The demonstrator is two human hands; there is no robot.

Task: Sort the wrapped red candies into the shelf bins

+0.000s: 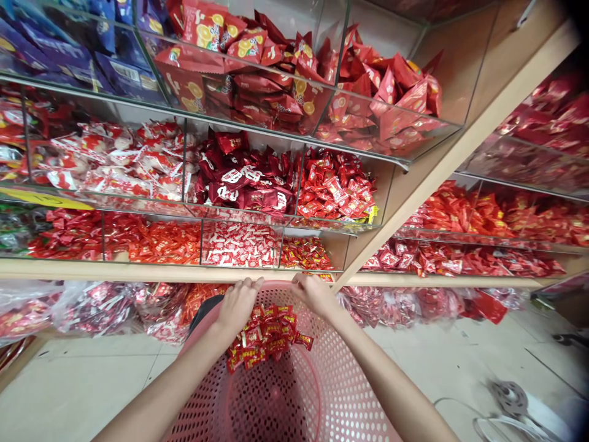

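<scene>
A pink perforated plastic basket [352,377] is tilted toward me, its far rim against the wooden edge of the lowest shelf. Both hands grip that rim, a short gap apart. My left hand [238,302] has its fingers curled over the rim on the left, and my right hand [313,293] does the same on the right. Inside the basket, small red wrapped candies [271,331] with yellow lettering lie heaped on the far wall below my hands. Similar red and yellow candies [306,253] fill a small compartment of the lowest shelf just above.
Clear-fronted shelf bins hold red orange-print packets [248,46], dark red packets [246,175] and white-and-red candies [242,242]. A wooden upright [442,147] divides the shelves. Plastic bags of candy [99,307] sit underneath. A cable and white object [510,399] lie on the tiled floor at right.
</scene>
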